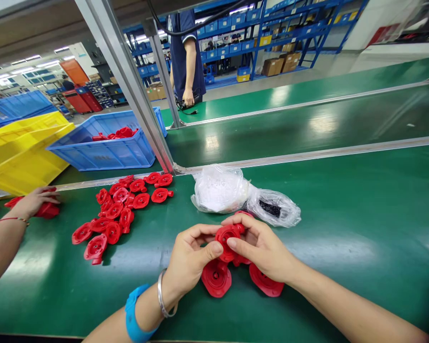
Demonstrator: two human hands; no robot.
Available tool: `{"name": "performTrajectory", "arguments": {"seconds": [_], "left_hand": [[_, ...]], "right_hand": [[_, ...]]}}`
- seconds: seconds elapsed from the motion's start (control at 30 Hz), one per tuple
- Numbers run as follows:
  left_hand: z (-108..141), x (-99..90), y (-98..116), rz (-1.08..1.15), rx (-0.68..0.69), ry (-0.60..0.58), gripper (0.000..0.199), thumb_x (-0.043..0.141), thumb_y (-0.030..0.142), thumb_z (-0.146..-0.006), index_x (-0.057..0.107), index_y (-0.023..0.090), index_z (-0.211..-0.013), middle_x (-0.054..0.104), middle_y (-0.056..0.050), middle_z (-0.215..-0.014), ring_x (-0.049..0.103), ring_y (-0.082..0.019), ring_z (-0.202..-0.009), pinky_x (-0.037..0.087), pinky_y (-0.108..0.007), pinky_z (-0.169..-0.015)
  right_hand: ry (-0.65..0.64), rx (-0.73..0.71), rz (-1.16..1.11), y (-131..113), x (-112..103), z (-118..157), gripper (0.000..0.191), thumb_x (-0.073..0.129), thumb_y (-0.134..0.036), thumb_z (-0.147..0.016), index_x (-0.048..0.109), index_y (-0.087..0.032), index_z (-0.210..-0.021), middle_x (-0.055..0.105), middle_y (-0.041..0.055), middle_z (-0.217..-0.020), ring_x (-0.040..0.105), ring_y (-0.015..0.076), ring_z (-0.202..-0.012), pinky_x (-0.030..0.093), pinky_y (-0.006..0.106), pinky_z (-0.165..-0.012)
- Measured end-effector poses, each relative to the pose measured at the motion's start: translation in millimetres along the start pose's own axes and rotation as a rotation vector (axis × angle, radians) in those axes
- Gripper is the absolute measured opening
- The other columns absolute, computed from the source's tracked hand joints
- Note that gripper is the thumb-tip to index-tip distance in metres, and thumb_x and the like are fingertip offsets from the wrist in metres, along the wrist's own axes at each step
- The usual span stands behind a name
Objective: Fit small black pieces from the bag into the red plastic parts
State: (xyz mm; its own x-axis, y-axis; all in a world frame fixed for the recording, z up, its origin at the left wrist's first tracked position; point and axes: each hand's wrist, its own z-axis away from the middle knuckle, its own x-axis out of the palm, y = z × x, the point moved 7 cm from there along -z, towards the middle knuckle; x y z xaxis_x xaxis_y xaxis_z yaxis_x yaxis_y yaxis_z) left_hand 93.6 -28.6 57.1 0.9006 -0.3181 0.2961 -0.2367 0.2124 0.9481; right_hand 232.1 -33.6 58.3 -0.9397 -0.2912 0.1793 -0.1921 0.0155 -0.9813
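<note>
Between my two hands I hold a red plastic pump housing (226, 242), round with a short spout at its upper right. My left hand (193, 257) pinches its left edge with thumb and fingers. My right hand (262, 245) grips the right side, the thumb lying across its face. Just below on the bench lie a red housing (216, 281) at the left and another red housing (266, 282) partly under my right hand. More red plastic shows behind the held piece, mostly hidden by my fingers.
Several red housings (114, 209) lie spread at the left. Beyond my hands sit a clear bag of white parts (219, 189) and a bag with black pieces (271, 208). A blue bin (107, 155), yellow bins (25, 152) and a metal post (128, 85) stand behind. A co-worker's hand (35, 202) touches red parts.
</note>
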Motion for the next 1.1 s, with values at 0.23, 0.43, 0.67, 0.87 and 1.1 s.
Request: {"name": "performTrajectory", "arguments": {"seconds": [0.23, 0.43, 0.67, 0.87, 1.1], "left_hand": [[2, -0.8, 4, -0.021, 0.071, -0.008, 0.025, 0.080, 0.028, -0.072, 0.075, 0.018, -0.095, 0.074, -0.008, -0.099, 0.067, -0.019, -0.090, 0.053, -0.028, -0.083], [0, -0.8, 7, -0.099, 0.029, -0.004, 0.028, 0.079, 0.031, -0.073, 0.073, 0.016, -0.096, 0.075, -0.008, -0.095, 0.067, -0.017, -0.084, 0.054, -0.027, -0.077], [-30, -78.6, 57, -1.148, 0.036, 0.190, 0.029, 0.049, 0.039, -0.088, 0.067, 0.018, -0.098, 0.073, -0.005, -0.093, 0.067, -0.018, -0.082, 0.053, -0.027, -0.074], [-32, -150.9, 87, -1.530, -0.037, 0.426, 0.023, 0.052, 0.030, -0.082, 0.071, 0.018, -0.089, 0.072, -0.010, -0.087, 0.066, -0.029, -0.084, 0.048, -0.041, -0.082], [-39, -74.1, 76, -1.696, 0.346, 0.333, 0.032, 0.048, 0.032, -0.091, 0.065, 0.014, -0.112, 0.067, -0.013, -0.111, 0.057, -0.027, -0.106, 0.043, -0.042, -0.097]], "right_hand": [[0.008, -0.013, -0.039, -2, 1, 2, 0.033, 0.072, -0.038, -0.081, 0.058, -0.016, -0.103, 0.068, 0.0062, -0.087, 0.066, 0.0166, -0.073, 0.058, 0.029, -0.065], [0.041, -0.024, -0.005, 3, -1, 5, 0.032, 0.071, -0.036, -0.083, 0.060, -0.018, -0.108, 0.070, 0.0061, -0.089, 0.068, 0.0168, -0.074, 0.059, 0.028, -0.065], [0.268, -0.160, 0.331, -14, -43, -1, 0.041, 0.064, -0.042, -0.088, 0.058, -0.019, -0.120, 0.064, 0.0140, -0.120, 0.066, 0.0221, -0.098, 0.059, 0.035, -0.081], [0.464, -0.155, 0.906, -40, -92, -10, 0.026, 0.059, -0.041, -0.085, 0.067, -0.020, -0.098, 0.069, 0.0070, -0.097, 0.064, 0.0194, -0.077, 0.052, 0.033, -0.072], [0.207, 0.150, 1.602, -17, -116, -29, 0.023, 0.048, -0.020, -0.084, 0.070, -0.019, -0.075, 0.068, 0.0070, -0.079, 0.062, 0.0233, -0.081, 0.041, 0.030, -0.068]]}}
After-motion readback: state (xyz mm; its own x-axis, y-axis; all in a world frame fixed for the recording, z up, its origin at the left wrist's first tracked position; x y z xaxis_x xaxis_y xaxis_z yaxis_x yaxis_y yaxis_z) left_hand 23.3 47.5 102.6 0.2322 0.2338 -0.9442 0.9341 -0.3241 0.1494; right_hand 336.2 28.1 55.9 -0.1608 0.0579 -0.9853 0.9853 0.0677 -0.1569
